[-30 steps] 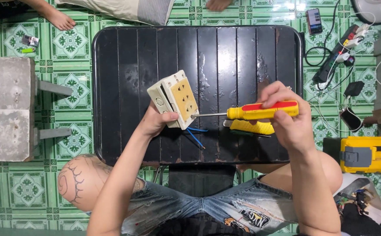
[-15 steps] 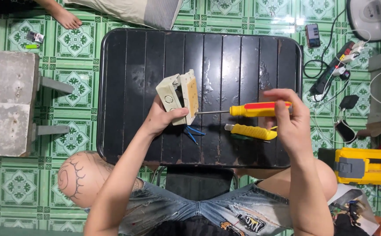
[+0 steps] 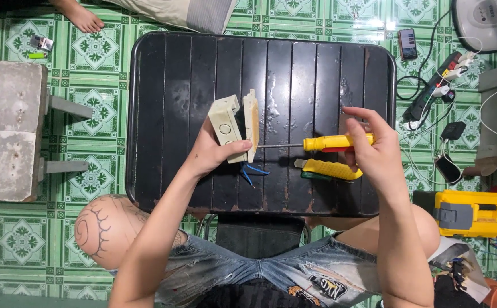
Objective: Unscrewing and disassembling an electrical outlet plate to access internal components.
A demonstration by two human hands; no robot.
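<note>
Above the black worktop point(image 3: 317, 63), the left hand point(image 3: 214, 154) grips the cream socket box point(image 3: 236, 126) on edge; at its 3 o'clock, the right hand point(image 3: 374, 154) clasps the yellow screwdriver point(image 3: 317, 143), tip at the faceplate. Screw work looks unfinished.

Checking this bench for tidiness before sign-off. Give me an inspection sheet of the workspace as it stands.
Surface: black ribbed tray-like tabletop, scuffed.
Job's things: cream plastic socket box with blue wires below; yellow-handled screwdriver, tip at the box.
Clutter: second yellow-handled tool lying on the tabletop.
Hands: left hand grips the box; right hand holds the screwdriver.
Cables: power strip with plugs and leads on the floor at right.
Surroundings: green patterned floor tiles, grey concrete block, yellow tool case, fan base, phone, another person's foot.
</note>
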